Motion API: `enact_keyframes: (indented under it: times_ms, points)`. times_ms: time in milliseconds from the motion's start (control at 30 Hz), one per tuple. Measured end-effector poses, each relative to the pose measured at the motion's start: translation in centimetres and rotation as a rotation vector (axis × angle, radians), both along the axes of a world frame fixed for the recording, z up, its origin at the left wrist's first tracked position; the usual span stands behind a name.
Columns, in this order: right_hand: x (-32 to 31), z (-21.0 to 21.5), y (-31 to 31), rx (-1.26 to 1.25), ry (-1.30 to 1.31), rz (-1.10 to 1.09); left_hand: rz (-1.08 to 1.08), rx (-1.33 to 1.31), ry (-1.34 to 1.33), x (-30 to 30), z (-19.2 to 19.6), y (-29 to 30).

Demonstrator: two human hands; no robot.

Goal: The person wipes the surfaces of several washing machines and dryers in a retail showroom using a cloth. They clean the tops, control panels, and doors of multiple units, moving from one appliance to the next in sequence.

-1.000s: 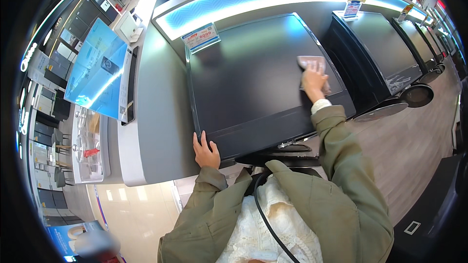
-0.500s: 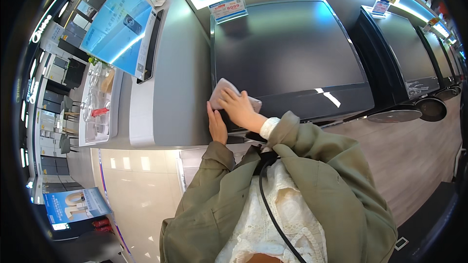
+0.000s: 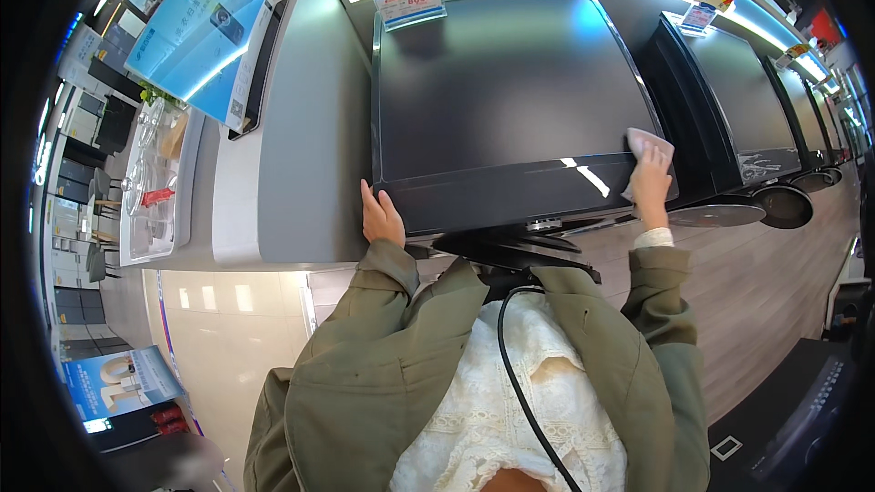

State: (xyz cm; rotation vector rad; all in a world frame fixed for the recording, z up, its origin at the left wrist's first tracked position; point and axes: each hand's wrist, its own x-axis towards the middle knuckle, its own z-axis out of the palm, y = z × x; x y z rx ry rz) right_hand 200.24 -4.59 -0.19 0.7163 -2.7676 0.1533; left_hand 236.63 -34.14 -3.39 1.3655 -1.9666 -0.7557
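At far left, a lit blue screen [image 3: 196,41] stands on a grey worktop [image 3: 310,128]. Rightward, the left hand [image 3: 382,217] rests against the near-left corner of a dark, flat-faced appliance [image 3: 510,82], its grip released, with fingers extended; a price card [image 3: 410,5] stands at the far-left corner. The right hand's [image 3: 650,187] grip holds a pale cloth [image 3: 641,138] against the appliance's near-right corner. Beyond stands a second dark appliance [image 3: 743,91].
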Motion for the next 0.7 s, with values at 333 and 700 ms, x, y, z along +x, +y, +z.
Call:
enact_keyframes:
  times_ms: [333, 700]
  points:
    - [26.0, 2.6, -19.1, 0.076, 0.046, 1.005, 0.002, 0.094, 0.209, 0.5, -2.0, -1.1]
    - [16.0, 3.0, -9.6, -0.022, -0.101, 0.653, 0.001, 0.079, 0.188, 0.8, -1.6, -0.5]
